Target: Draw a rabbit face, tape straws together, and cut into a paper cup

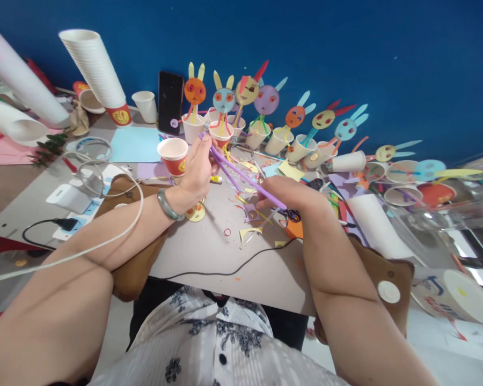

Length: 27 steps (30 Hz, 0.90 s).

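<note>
My left hand (197,169) is raised over the grey table (197,252), fingers pinched on the far end of a purple straw (245,177). A green bangle sits on that wrist. My right hand (285,195) is closed round the near end of the same straw, and black-handled scissors (292,215) show just under it. A second purple straw runs beside the first. Paper scraps (249,233) lie below both hands. A red-banded paper cup (173,155) stands just left of my left hand.
A row of paper-cup rabbits (265,115) lines the blue wall. A black phone (170,102) leans at the back. Stacked white cups (94,69) rise at left. A white cable and a black cable (225,272) cross the near table. Brown cushions flank my arms.
</note>
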### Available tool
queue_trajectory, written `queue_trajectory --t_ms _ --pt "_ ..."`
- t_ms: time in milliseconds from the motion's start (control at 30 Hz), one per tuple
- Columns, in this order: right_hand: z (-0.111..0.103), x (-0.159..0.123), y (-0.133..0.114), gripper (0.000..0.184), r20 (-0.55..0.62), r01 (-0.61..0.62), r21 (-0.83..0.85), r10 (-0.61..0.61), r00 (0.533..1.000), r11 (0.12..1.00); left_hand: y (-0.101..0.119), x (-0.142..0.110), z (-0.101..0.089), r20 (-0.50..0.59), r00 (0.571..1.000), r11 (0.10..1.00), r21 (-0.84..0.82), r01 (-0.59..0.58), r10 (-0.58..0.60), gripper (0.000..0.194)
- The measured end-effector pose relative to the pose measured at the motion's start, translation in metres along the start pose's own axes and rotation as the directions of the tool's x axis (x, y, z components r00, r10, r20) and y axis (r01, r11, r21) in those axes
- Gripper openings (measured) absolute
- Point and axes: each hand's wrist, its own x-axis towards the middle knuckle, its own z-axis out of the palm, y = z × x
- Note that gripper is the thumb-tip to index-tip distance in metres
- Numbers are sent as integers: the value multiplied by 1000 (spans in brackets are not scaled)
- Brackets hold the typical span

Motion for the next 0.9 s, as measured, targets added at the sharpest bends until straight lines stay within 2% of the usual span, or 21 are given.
queue_trajectory --t_ms 100,300,467,600,733,833,900 --pt "3 2 -5 15 65 18 11 -19 998 1000 -4 1 0 24 1000 1000 23 -10 9 37" --pt "12 10 -12 13 78 24 18 -26 997 1000 -11 -1 -1 129 992 998 61 -2 -6 37" --pt "15 15 -5 21 103 38 18 -40 994 999 -8 -3 -2 182 980 989 139 49 -74 33" --pt "10 13 7 22 34 54 39 -55 998 998 -6 -5 0 183 967 964 231 131 -175 29" --pt "7 10 13 22 -28 116 253 -112 993 961 -5 -7 2 212 951 948 275 161 -223 28" --pt "8 11 12 20 -85 184 466 -163 983 865 -5 -9 2 235 943 948 269 169 -234 28" --pt "9 13 12 17 -156 233 519 -177 972 822 -5 -9 3 251 936 946 271 176 -246 29"
